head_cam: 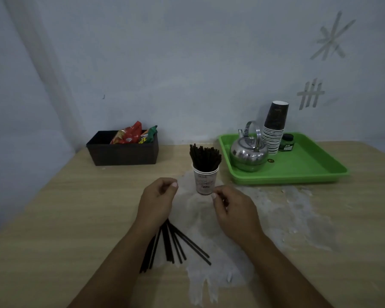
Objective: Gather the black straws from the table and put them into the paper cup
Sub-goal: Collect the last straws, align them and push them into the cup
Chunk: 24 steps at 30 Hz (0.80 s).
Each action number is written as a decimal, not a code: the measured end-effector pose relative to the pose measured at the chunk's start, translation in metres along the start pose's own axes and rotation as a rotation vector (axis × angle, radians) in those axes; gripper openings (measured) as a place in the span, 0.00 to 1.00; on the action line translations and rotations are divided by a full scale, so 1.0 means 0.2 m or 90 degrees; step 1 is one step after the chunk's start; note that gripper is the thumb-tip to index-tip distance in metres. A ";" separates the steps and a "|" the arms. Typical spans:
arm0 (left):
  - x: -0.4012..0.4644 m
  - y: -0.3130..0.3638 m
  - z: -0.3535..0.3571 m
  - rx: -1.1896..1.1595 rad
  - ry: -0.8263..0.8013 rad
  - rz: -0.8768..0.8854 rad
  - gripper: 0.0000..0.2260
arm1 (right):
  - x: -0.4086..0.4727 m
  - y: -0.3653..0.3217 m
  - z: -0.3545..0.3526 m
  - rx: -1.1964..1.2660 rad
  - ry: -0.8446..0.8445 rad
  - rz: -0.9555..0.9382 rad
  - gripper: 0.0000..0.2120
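Observation:
A white printed paper cup (205, 182) stands mid-table, packed with upright black straws (205, 157). Several loose black straws (176, 243) lie fanned out on the wooden table (65, 207), nearer to me and partly hidden under my left wrist. My left hand (158, 198) hovers just left of the cup, fingers curled in, thumb against the forefinger, nothing visible in it. To the cup's lower right is my right hand (232, 211), curled the same way, its thumb tip close to the cup's base. Neither hand touches the cup.
A black box (122, 153) with snack packets sits at the back left. At the back right, a green tray (302, 170) carries a steel kettle (248, 153), a stack of paper cups (275, 130) and a small dark bottle (287, 142). White scuffed patches (282, 210) mark the tabletop.

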State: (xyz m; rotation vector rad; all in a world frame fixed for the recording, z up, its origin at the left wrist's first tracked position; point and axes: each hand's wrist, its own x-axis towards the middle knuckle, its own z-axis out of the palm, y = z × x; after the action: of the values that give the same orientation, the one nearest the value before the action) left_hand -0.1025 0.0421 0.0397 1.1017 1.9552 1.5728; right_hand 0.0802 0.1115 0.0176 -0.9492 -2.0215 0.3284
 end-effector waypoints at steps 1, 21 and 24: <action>-0.03 -0.01 -0.04 0.017 0.009 -0.006 0.04 | -0.02 -0.02 0.00 -0.010 -0.032 0.011 0.07; -0.45 -0.11 -0.19 0.637 0.014 -0.001 0.28 | -0.20 -0.23 0.07 -0.180 -0.218 0.021 0.13; -0.43 -0.10 -0.16 0.611 -0.017 0.000 0.23 | -0.19 -0.20 0.06 -0.145 -0.193 0.039 0.12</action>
State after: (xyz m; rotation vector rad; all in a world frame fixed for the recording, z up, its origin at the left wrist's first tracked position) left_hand -0.0801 -0.0465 0.0158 1.4051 2.7493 0.5371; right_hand 0.0636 0.0575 0.0085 -1.1605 -2.3464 0.2924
